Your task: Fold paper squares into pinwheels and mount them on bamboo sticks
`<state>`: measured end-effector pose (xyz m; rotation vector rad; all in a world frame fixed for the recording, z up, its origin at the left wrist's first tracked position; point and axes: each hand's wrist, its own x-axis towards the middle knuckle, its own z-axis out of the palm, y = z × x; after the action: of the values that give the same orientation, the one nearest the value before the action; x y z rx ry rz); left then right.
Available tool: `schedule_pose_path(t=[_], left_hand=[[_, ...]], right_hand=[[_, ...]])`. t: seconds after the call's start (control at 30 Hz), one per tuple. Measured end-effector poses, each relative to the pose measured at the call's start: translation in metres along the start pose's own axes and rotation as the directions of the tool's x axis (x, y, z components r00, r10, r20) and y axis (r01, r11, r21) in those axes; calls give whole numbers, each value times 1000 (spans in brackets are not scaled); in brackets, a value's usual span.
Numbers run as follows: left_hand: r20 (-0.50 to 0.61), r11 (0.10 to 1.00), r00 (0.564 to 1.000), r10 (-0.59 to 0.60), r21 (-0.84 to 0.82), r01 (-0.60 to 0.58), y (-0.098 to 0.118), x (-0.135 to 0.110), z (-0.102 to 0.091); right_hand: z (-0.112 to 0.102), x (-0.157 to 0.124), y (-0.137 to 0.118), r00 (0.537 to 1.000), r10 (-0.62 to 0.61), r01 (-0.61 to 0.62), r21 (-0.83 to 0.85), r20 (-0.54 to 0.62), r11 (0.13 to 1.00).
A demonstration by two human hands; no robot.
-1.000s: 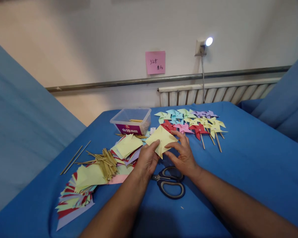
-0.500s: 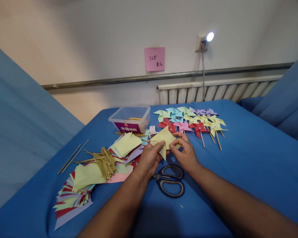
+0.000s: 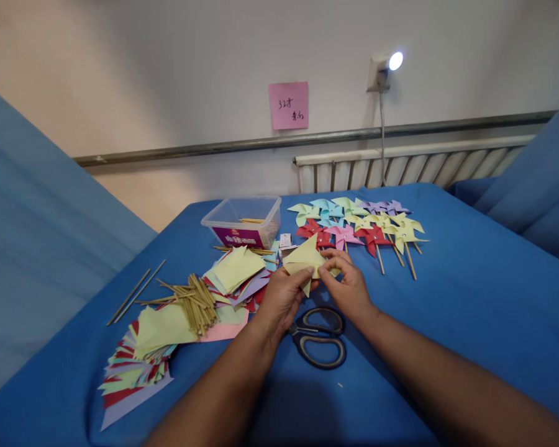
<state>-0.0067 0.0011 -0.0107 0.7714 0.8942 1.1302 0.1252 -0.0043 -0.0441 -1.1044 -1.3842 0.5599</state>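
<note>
Far left of the grip: two thin rods side by side on the blue cloth. Nearer, a fanned paper stack and a pile of sticks; then a stack of cut sheets, just beside the left hand, its crowding edge on that side. Beyond the sheets: a clear plastic box.

At the grip: yellow paper, lifted off the cloth between both hands. Left thumb presses on top, fingers beneath; right hand pinches the paper's right part between thumb and fingertip. Step in hand, judged: bringing a corner in toward the middle. Next move calls for firm left-thumb pressure while the right fingertips work the corner; a slip could spring the fold open.

Just below the grip: scissors, handles toward the right; low passes risk a snag. Right and beyond: rows of pinwheels, sticks pointing nearward. Most room for moving: rightward, nearward of those stick ends.
</note>
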Motion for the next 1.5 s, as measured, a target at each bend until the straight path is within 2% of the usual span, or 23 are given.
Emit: schedule_pose_path(t=[0.3, 0.87, 1.1, 1.2, 1.27, 1.33, 1.43, 1.5], left_hand=[[20, 1000, 1000, 0, 8, 0, -3, 3, -1], [-34, 1000, 999, 25, 3, -25, -2, 1, 2], [-62, 993, 995, 77, 89, -72, -2, 4, 0], [-79, 988, 995, 56, 151, -43, 1, 6, -3], [-61, 981, 998, 18, 193, -6, 5, 6, -5], [-43, 968, 999, -13, 250, 24, 8, 4, -6], [-31, 930, 999, -32, 364, 41, 14, 1, -5], [-23, 891, 999, -32, 452, 39, 17, -2, -4]], right_hand=[[1, 0, -1, 1000, 1, -1, 30, -13, 1000], [4, -1, 2, 999, 41, -40, 51, -13, 998], [5, -2, 3, 995, 96, -95, 84, -2, 992], [2, 3, 4, 976, 217, -209, 245, -5, 947], [-2, 9, 4, 947, 321, -306, 385, 28, 871], [-6, 15, 2, 915, 388, -392, 478, 112, 786], [-12, 20, -1, 879, 386, -476, 521, 279, 708], [-15, 19, -1, 868, 359, -492, 500, 342, 713]])
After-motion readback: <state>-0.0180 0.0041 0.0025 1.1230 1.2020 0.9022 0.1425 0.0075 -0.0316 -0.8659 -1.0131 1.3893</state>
